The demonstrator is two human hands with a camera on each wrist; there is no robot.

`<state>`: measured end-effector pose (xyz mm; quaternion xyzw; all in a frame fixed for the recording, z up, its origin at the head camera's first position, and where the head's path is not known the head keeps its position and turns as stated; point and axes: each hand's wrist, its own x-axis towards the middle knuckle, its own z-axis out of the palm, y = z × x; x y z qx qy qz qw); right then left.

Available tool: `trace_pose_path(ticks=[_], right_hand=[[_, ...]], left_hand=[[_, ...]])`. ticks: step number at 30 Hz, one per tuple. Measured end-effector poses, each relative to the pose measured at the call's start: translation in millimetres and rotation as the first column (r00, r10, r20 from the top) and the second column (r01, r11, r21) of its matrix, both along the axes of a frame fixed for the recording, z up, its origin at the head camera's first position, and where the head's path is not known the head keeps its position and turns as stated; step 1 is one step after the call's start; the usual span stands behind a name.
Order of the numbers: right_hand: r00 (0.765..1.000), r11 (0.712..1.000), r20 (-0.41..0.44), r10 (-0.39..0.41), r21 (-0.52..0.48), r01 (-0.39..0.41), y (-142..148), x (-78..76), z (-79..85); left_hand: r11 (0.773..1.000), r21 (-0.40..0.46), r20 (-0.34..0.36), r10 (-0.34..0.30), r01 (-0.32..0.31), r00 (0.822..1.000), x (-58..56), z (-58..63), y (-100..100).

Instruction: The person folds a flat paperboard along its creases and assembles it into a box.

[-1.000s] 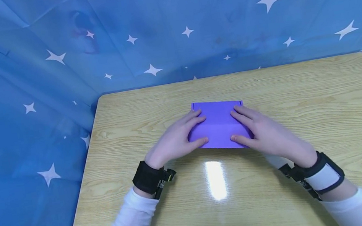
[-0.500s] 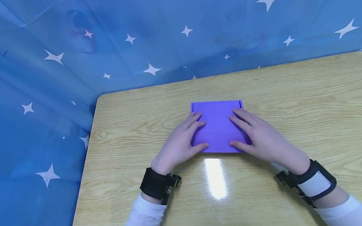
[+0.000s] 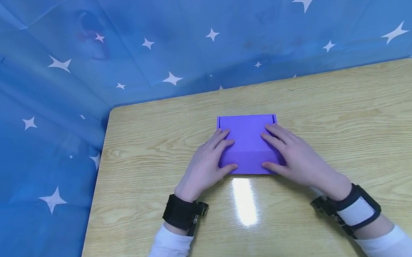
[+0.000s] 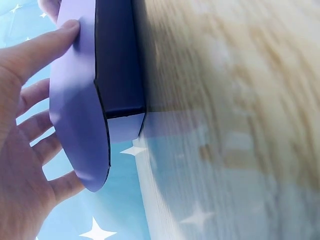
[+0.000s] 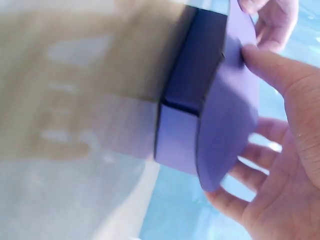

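A purple cardboard box lies on the wooden table near its far side. Its lid covers the top, and the front flap with its rounded end slants out past the dark front wall. On the left side, my left hand grips the lid, thumb on the flap and the other fingers over the lid's top and side. My right hand holds the opposite side the same way, thumb near the flap's front edge. What is inside the box is hidden.
The wood-grain table extends around the box, with a bright light reflection in front of it. A blue cloth with white stars hangs behind and along the left edge. Black straps circle both wrists.
Both hands have shifted slightly toward the person, along with the lid's front edge, which sits a bit nearer than a second ago. The box's back edge has stayed nearly in place.
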<state>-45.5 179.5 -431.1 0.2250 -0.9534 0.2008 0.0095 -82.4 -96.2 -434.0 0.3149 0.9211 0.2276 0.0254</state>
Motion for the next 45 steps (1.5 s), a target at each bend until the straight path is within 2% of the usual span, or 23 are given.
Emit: trace_pose_path(ticks=[8,15,18,25,29,34,40,45], right_hand=[[0.995,0.996,0.062,0.079,0.04,-0.082,11,-16.4,13.0],[0.989,0.994,0.125,0.08,0.058,-0.088,19,-28.5,13.6],[0.99,0.995,0.116,0.081,0.052,-0.087,19,-30.4,11.9],[0.999,0.998,0.01,0.049,0.046,-0.049,15,-35.1,4.2],[0.999,0.999,-0.02,0.026,0.044,-0.025,12,-37.4,0.3],[1.0,1.0,-0.01,0.011,0.027,-0.011,13,-38.3,-3.1],[0.997,1.0,0.072,-0.015,0.001,0.015,15,-38.6,-6.3],[0.999,1.0,0.043,-0.022,-0.014,0.022,14,-38.4,-6.1]], left_hand=[[1.0,0.011,-0.003,-0.004,0.004,1.0,1.3,-2.6,0],[1.0,0.01,-0.005,-0.01,0.01,1.0,1.6,-1.9,1],[1.0,0.005,-0.01,-0.01,0.01,1.0,1.5,-0.6,1],[1.0,-0.009,-0.034,-0.009,0.008,0.999,0.8,0.9,0],[1.0,-0.014,-0.04,-0.007,0.006,0.999,0.9,0.9,-1],[1.0,-0.02,-0.036,-0.003,0.002,0.999,1.2,1.4,-2],[1.0,-0.019,-0.036,-0.009,0.009,0.999,1.1,0.5,-2],[1.0,-0.028,-0.036,-0.015,0.014,0.999,2.0,1.3,-3]])
